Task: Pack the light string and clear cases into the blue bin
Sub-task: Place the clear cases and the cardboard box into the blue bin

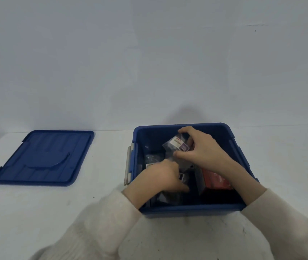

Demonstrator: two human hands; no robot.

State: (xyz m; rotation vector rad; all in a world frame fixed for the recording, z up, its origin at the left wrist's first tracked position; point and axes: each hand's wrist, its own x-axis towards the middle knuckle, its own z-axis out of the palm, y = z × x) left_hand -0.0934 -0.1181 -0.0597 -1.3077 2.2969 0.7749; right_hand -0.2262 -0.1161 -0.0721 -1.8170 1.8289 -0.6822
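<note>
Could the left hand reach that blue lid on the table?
Probably yes. The blue lid lies uncovered left of the blue bin, nothing between them. The left hand is down inside the bin, so it must lift out first.

A plain pale grey-blue painted wall point(149, 53) fills the upper half, from 9 through 12 to 3 o'clock. A flat white matte tabletop point(37, 207) spreads below, toward 6, softly lit.
</note>
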